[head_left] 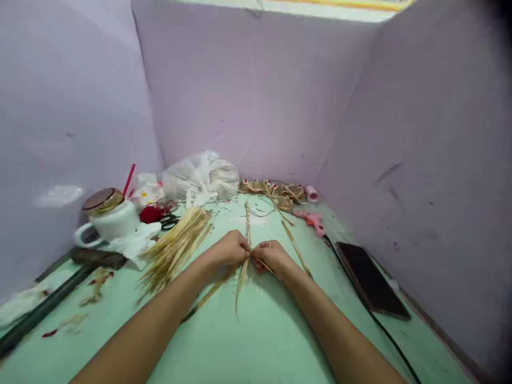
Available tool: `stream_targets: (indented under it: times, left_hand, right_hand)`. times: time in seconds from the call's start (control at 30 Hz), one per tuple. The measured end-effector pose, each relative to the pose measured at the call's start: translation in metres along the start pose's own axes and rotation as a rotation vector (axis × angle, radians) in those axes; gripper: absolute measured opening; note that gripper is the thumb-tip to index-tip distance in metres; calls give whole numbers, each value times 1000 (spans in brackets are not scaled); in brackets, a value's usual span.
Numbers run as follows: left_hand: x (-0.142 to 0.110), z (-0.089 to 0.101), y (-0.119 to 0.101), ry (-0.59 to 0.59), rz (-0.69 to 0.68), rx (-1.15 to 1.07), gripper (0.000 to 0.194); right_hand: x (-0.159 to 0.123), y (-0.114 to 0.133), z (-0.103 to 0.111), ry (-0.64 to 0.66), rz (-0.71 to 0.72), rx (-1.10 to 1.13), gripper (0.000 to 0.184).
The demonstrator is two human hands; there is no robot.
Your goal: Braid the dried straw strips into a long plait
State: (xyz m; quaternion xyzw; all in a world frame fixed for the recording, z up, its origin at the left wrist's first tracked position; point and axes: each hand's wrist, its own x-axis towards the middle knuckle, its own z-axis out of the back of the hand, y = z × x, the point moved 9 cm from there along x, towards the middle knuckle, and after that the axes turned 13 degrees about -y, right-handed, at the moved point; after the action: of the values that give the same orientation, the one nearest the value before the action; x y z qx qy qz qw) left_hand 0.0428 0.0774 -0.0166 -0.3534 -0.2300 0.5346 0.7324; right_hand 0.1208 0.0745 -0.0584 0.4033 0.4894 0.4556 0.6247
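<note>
Head view. Item: one narrow plaited straw strip (248,228), lying lengthwise at the middle of the bench (216,349), its lower end between the two hands. Left hand (232,248): fingers pinched on the strip at its working end. Right hand (272,256): fingers likewise closed on it, just beside the left, a strand jutting across them. Loose strands (241,285) splayed from that end toward the near edge.

To the left: a sheaf of flat dry straw (178,246), laid slantwise near the left forearm; behind it, black-handled scissors (169,222) and a red object (152,213), kind unclear; farther left, a white mug (118,221) beside crumpled white tissue (138,242).

To the rear: a white plastic bag (204,177) against the wall; a heap of braided straw pieces (276,191) with red and white bits; a pink roll (312,194).

To the right: a single straw strip (296,249); a pink glue gun (314,221) with black cable (370,309); a dark flat device (372,278), lying flat.
</note>
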Motion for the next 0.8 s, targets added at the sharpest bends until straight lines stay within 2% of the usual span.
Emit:
stream_targets:
  times: [0.1, 0.2, 0.3, 0.37, 0.47, 0.53, 0.6, 0.7, 0.8]
  left_hand:
    - [1, 3, 10, 34, 54, 71, 11]
    - [1, 11, 19, 10, 173, 121, 9]
    - [-4, 5, 18, 18, 252, 90, 8]
    - [-7, -3, 10, -15, 208, 146, 7]
    - [-12, -6, -7, -182, 90, 328, 8]
    - [-15, -7, -13, -224, 50, 356, 8]
    - [-15, -11, -11, -147, 60, 279, 7]
    - [-12, -10, 1, -10, 165, 69, 10]
    - [-3, 6, 20, -132, 346, -142, 12]
  right_hand:
    - [2, -2, 1, -6, 17, -46, 15]
    - [1, -3, 1, 5, 7, -59, 15]
    - [0, -3, -3, 43, -15, -10, 14]
    - [0, -4, -3, 55, -22, 18, 13]
    - [2, -5, 2, 36, 19, 6, 12]
    - [4, -5, 4, 32, 45, 14, 12]
    - [3, -4, 5, 39, 45, 33, 11]
    - [1, -1, 5, 51, 45, 21, 11]
    - [-1, 2, 5, 56, 60, -25, 13]
